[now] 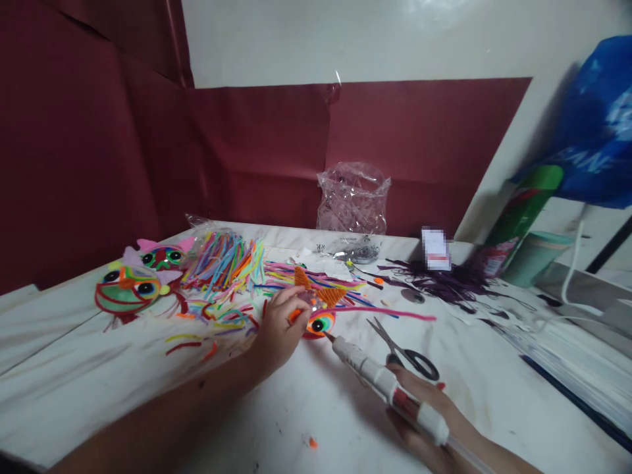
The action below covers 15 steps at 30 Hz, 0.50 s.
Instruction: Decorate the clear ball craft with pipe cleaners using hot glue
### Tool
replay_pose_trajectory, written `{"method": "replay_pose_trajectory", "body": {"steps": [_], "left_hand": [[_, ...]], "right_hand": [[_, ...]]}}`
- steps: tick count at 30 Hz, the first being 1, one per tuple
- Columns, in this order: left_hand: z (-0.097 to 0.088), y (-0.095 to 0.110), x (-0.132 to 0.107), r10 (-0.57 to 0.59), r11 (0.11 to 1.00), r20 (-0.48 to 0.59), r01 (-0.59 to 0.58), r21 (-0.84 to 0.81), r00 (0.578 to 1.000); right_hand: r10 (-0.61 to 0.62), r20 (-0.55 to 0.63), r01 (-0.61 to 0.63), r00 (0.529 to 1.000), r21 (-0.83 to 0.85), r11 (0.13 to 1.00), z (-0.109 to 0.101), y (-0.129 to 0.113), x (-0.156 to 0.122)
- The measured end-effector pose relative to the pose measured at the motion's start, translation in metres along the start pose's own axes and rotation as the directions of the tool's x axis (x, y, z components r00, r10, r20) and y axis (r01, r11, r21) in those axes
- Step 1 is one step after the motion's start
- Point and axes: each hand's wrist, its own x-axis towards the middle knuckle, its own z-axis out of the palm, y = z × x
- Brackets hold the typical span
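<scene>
My left hand is closed on a small round craft fish with an orange body, a big eye and orange pipe-cleaner fins, steadying it on the white table. My right hand grips a white glue gun, and its nozzle tip touches the fish's lower right side. A pink pipe cleaner trails right from the fish.
Scissors lie just right of the glue gun. A pile of coloured pipe-cleaner pieces and two finished fish figures sit at left. Purple strands, a clear plastic bag, a green can and a paper stack stand behind and right.
</scene>
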Motion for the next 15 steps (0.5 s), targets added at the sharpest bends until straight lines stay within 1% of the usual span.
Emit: {"method": "replay_pose_trajectory", "body": {"steps": [2,6,8,12,15], "left_hand": [[0.0004,0.0013,-0.0002,0.001,1.0,0.004,-0.001,0.001,1.0],[0.0041,0.0007,-0.0011,-0.008,1.0,-0.013,0.008,-0.007,1.0],[0.0055,-0.0001,-0.001,-0.029,0.999,-0.019,0.028,-0.021,0.999],[0.0044,0.0,-0.0006,-0.074,0.996,-0.005,0.074,-0.059,0.997],[0.0017,0.0013,-0.0003,-0.077,0.99,0.027,0.079,-0.114,0.997]], "right_hand": [[-0.02,-0.031,0.022,0.999,0.067,0.998,0.0,-0.0028,0.0007],[-0.034,-0.069,0.043,0.997,0.135,0.99,0.0,-0.0018,-0.0013],[-0.036,-0.067,0.047,0.997,0.179,0.983,0.0008,-0.0003,-0.002],[0.016,-0.044,-0.006,0.999,0.224,0.975,0.0013,-0.002,0.0003],[0.053,-0.026,-0.044,0.998,0.268,0.962,-0.0042,-0.0087,0.0049]]}}
